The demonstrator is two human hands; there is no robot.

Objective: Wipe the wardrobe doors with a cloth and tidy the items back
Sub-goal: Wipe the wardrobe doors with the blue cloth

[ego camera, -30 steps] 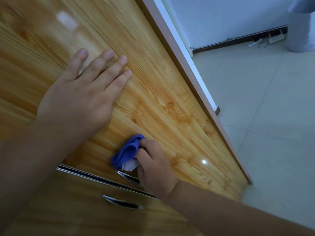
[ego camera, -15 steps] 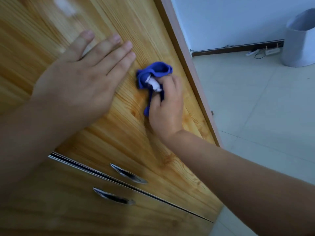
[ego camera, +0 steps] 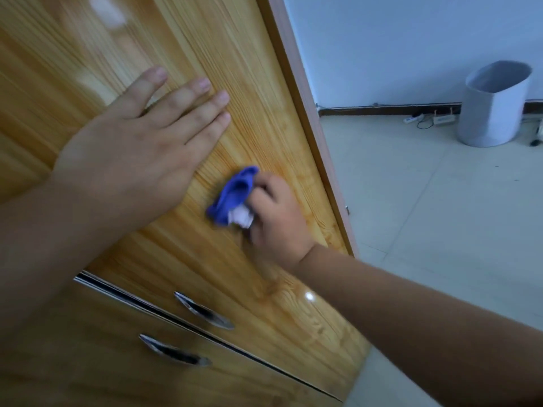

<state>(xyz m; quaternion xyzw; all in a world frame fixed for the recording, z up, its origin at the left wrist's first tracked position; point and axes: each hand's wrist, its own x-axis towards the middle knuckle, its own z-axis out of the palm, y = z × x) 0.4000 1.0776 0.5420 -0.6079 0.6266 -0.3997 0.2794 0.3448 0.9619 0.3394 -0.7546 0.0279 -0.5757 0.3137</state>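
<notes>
A glossy pine-grain wardrobe door point(ego camera: 258, 92) fills the left and middle of the view. My left hand point(ego camera: 138, 154) lies flat against it with straight, spread fingers. My right hand point(ego camera: 276, 212) grips a bunched blue cloth point(ego camera: 235, 192) with a white patch and holds it against the door, just right of and below my left hand. Two chrome handles point(ego camera: 202, 311) point(ego camera: 173, 351) sit on either side of the dark gap between this door and the neighbouring door point(ego camera: 88, 362) at the lower left.
The door's brown edge point(ego camera: 305, 113) runs down beside a pale tiled floor point(ego camera: 426, 218). A grey waste bin point(ego camera: 493, 104) stands by the white wall at the right, with a power strip and cables point(ego camera: 426, 118) along the skirting.
My right hand has swept the cloth up the door from near the handles, then back down to mid-door. The left hand stayed flat on the door. The view has tilted upward.
</notes>
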